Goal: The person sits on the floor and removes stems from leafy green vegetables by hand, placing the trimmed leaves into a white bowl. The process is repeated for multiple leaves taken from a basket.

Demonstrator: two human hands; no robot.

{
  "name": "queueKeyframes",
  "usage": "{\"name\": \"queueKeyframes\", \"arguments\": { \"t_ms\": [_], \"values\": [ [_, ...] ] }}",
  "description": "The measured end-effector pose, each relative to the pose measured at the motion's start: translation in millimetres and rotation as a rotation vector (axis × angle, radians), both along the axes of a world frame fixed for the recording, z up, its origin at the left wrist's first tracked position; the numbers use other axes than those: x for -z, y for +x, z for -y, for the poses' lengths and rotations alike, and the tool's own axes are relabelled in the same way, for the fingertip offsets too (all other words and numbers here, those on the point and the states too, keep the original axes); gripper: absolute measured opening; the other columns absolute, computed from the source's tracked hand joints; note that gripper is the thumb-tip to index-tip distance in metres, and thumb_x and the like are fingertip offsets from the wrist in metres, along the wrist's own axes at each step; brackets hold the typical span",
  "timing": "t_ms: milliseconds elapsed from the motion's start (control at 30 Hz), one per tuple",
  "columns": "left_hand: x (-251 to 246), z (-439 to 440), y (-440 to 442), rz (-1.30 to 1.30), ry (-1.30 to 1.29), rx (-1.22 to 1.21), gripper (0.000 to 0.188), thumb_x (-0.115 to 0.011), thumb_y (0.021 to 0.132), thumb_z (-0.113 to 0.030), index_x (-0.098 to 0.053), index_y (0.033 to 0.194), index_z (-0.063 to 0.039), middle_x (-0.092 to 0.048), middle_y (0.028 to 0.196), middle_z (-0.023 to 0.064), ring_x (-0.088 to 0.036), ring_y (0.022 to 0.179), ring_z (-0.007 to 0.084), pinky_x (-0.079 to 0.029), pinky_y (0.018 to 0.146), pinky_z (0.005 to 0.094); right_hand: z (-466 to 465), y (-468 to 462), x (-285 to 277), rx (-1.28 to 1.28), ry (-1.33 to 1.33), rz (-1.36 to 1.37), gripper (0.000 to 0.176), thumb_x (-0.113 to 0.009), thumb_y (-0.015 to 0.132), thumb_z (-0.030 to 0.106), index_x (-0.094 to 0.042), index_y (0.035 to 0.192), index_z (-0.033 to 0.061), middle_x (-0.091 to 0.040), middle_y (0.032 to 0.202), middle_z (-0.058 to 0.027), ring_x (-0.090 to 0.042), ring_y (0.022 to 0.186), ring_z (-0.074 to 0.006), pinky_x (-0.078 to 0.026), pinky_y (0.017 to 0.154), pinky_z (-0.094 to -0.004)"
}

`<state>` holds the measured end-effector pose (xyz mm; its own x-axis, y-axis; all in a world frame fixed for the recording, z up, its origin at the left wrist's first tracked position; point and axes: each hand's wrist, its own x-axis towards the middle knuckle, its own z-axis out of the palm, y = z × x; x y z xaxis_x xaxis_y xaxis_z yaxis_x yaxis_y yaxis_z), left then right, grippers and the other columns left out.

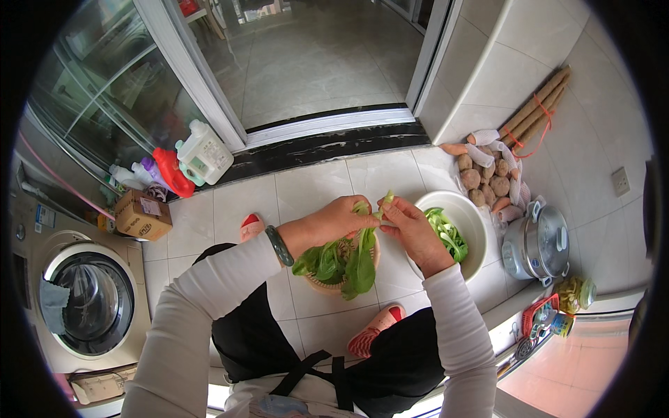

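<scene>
My left hand grips a bunch of leafy greens by the stalks, and the broad leaves hang down below it. The fingers of my right hand pinch the pale stalk end close to the left fingertips. Under the hanging leaves stands a beige plastic basket with more green leaves in it. To the right, partly behind my right forearm, a white basin holds pale green stalks and leaves.
Potatoes, netted produce and bundled long roots lie by the right wall, near a steamer pot. At left are a front-loading washing machine, a cardboard box and detergent bottles. A door sill crosses ahead.
</scene>
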<state>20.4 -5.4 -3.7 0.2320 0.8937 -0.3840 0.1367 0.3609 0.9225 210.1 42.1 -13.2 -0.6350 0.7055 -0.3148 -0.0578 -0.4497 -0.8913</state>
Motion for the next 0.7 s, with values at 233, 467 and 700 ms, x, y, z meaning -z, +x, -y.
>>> {"name": "queueKeyframes", "arguments": {
  "t_ms": [233,467,700],
  "values": [
    [9,1,3,-0.197,0.171,0.109,0.031,-0.065,0.086,-0.027,-0.059,0.103,-0.001,-0.062,0.078,0.0076,-0.059,0.069,0.0145,-0.048,0.065,0.0281,-2,0,9,-0.047,0.246,0.122,0.018,-0.056,0.094,0.021,-0.062,0.097,0.0041,-0.060,0.084,0.0033,-0.051,0.077,-0.0057,-0.043,0.071,-0.0221],
    [1,1,-4,-0.323,0.193,0.272,0.029,-0.060,0.090,-0.026,-0.060,0.105,-0.001,-0.061,0.081,0.0055,-0.056,0.075,0.0121,-0.047,0.070,0.0283,0,6,6,-0.154,0.405,0.192,0.018,-0.054,0.095,0.017,-0.060,0.095,0.0005,-0.057,0.082,0.0025,-0.047,0.077,-0.0056,-0.041,0.069,-0.0214],
    [-8,1,-10,-0.177,0.058,0.275,0.026,-0.059,0.092,-0.025,-0.060,0.109,-0.005,-0.058,0.080,0.0006,-0.047,0.062,0.0075,-0.040,0.057,0.0228,1,7,-3,-0.176,0.210,0.092,0.017,-0.054,0.095,0.019,-0.061,0.098,0.0036,-0.057,0.088,0.0038,-0.050,0.085,-0.0054,-0.041,0.079,-0.0207]
  ]
}}
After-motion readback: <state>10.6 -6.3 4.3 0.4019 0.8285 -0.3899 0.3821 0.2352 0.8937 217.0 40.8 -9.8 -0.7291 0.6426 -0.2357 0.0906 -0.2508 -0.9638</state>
